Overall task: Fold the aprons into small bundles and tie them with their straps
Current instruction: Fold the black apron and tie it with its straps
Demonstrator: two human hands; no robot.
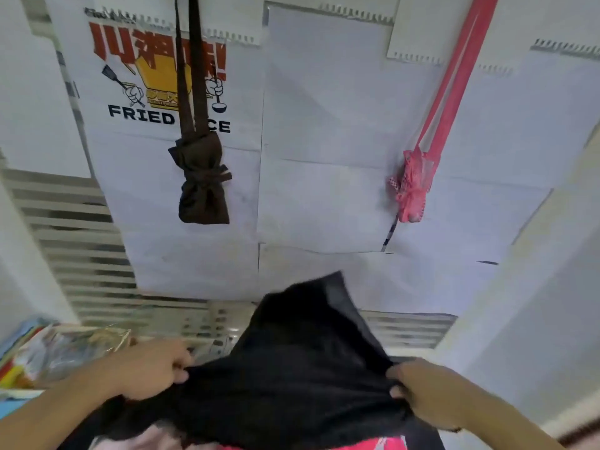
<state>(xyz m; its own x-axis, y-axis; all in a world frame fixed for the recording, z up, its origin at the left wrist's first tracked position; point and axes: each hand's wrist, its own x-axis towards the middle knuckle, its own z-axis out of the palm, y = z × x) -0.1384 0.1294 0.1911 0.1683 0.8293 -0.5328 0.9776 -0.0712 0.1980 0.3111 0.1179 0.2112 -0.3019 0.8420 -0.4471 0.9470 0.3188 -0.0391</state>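
Note:
A black apron (298, 362) is stretched between my two hands at the bottom of the view, its upper part rising to a peak in front of the wall. My left hand (152, 368) pinches its left edge. My right hand (422, 391) grips its right edge. On the wall hangs a brown apron bundle (203, 186), tied with its own strap and suspended by its long straps. Further right hangs a pink patterned apron bundle (410, 190), also tied and hung by its pink straps.
White paper sheets cover the wall, one a poster (156, 76) reading FRIED RICE. A striped frosted panel (81, 254) lies behind at the left. Colourful packets (48, 352) sit at the lower left. Pink and red cloth (367, 444) shows under the black apron.

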